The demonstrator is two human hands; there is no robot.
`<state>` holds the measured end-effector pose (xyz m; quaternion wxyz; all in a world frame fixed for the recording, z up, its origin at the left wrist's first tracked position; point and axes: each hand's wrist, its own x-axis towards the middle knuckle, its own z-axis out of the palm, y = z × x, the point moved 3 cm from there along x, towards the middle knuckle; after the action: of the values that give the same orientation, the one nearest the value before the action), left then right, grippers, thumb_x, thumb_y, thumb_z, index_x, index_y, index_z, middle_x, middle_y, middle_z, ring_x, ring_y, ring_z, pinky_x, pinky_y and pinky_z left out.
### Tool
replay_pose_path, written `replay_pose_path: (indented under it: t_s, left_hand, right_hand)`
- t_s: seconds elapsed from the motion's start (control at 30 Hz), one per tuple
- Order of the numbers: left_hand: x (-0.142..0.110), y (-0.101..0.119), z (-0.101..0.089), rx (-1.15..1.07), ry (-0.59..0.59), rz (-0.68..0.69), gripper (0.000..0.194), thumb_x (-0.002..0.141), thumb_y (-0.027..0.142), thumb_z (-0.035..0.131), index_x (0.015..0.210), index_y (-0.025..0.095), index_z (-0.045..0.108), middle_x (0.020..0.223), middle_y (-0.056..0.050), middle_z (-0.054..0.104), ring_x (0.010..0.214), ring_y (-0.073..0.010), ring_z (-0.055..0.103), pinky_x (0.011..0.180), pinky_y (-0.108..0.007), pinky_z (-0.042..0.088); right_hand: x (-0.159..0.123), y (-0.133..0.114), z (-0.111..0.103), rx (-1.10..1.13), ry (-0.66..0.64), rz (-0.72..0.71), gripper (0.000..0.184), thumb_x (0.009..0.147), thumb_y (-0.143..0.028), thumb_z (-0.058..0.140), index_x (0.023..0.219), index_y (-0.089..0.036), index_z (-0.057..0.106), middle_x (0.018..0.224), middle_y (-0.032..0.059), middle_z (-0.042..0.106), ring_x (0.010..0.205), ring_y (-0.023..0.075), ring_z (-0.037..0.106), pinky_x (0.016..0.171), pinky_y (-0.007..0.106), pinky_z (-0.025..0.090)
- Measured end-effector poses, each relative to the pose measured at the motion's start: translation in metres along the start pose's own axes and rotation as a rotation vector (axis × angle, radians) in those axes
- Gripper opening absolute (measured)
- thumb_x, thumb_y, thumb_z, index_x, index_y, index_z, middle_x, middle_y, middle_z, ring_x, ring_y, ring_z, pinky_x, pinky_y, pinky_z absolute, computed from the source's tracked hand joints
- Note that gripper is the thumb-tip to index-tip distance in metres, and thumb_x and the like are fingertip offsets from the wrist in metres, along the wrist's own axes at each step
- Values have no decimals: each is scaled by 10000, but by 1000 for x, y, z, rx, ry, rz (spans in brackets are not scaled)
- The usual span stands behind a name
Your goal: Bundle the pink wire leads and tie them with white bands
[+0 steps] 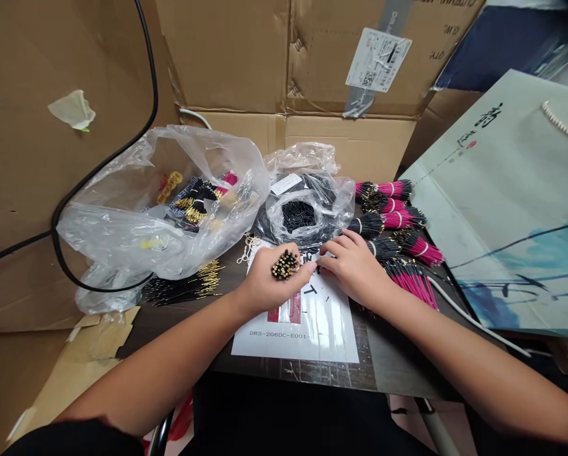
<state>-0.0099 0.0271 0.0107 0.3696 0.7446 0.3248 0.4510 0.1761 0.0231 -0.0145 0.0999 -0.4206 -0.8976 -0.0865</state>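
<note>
My left hand (270,275) is closed around a bundle of thin black wires (284,265), their gold tips pointing toward me. Close to its thumb, my right hand (357,266) has curled fingers drawn together; whatever lies between the fingertips is too small to make out. Under both hands lies a white printed sheet (293,348) with several small black pieces (311,290) scattered on it. Just beyond the hands, an opened clear plastic bag (343,196) holds many short black pieces (299,217).
Loose gold-tipped black wires (183,285) lie at left, beside a large clear bag (122,215) containing more bundles. Tied pink and black bundles (397,218) line the right. A black cable (153,76) loops at left. Cardboard (231,57) stands behind; a pale paper bag (516,190) leans right.
</note>
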Motion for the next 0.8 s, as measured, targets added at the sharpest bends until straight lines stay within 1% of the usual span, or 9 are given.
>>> replay_pose_path:
  t_s: [0.13, 0.23, 0.33, 0.47, 0.53, 0.57, 0.63, 0.7, 0.8]
  left_hand:
    - [-1, 2, -1, 52, 14, 65, 333, 844, 253, 658, 638, 206, 401, 520, 84, 359, 469, -60, 320, 442, -207, 294]
    - [-1, 5, -1, 52, 23, 110, 311, 850, 236, 651, 654, 205, 413, 521, 87, 379, 458, -54, 331, 442, -197, 313]
    - [-2, 8, 0, 55, 16, 141, 300, 848, 226, 658, 660, 200, 426, 527, 89, 391, 454, -49, 344, 450, -190, 325]
    - [-4, 10, 0, 67, 23, 190, 268, 843, 220, 673, 675, 190, 467, 547, 82, 433, 461, -48, 377, 464, -185, 344]
    - [-6, 8, 1, 66, 2, 186, 220, 832, 230, 699, 716, 184, 518, 561, 70, 497, 460, -53, 429, 473, -188, 367]
    - [-7, 7, 3, 57, -30, 161, 191, 830, 239, 709, 751, 182, 545, 557, 67, 522, 451, -58, 459, 474, -191, 379]
    - [-10, 3, 6, 28, -119, 92, 152, 842, 259, 711, 834, 179, 582, 512, 77, 530, 423, -74, 513, 474, -196, 403]
    - [-13, 1, 10, 32, -190, 62, 151, 856, 285, 703, 881, 180, 598, 483, 75, 537, 435, -97, 567, 491, -202, 435]
    - [-15, 1, 13, 130, -224, 134, 141, 882, 316, 666, 876, 187, 611, 574, 29, 630, 527, -115, 626, 538, -205, 470]
  right_hand:
    - [5, -3, 1, 9, -15, -36, 167, 962, -193, 542, 913, -192, 701, 967, 65, 664, 950, 205, 566, 1051, 470, 364]
    - [6, -8, 4, -3, -37, -51, 167, 944, -135, 518, 889, -152, 675, 930, 86, 640, 889, 213, 537, 934, 423, 396]
    - [6, -11, 6, -12, -43, -44, 180, 913, -74, 486, 860, -135, 647, 910, 102, 621, 844, 222, 498, 832, 398, 385]
    - [0, -13, -3, 27, -13, -17, 148, 918, -79, 475, 875, -145, 600, 914, 100, 606, 835, 226, 474, 754, 373, 374]
    - [-5, -16, -14, 70, 31, 19, 117, 933, -95, 469, 905, -152, 567, 933, 99, 598, 841, 218, 470, 729, 354, 386]
    - [-8, -18, -21, 106, 66, 40, 108, 943, -97, 459, 917, -154, 548, 942, 98, 595, 848, 211, 471, 733, 348, 401]
    - [-14, -24, -35, 256, 190, 70, 116, 944, -68, 449, 924, -164, 512, 907, 80, 587, 839, 192, 476, 743, 336, 431]
    - [-18, -32, -43, 398, 291, 61, 148, 935, -32, 452, 945, -171, 502, 876, 63, 580, 827, 178, 488, 744, 329, 452]
    - [-22, -39, -46, 451, 345, 56, 169, 928, -17, 470, 973, -173, 517, 860, 58, 578, 819, 174, 500, 739, 333, 467]
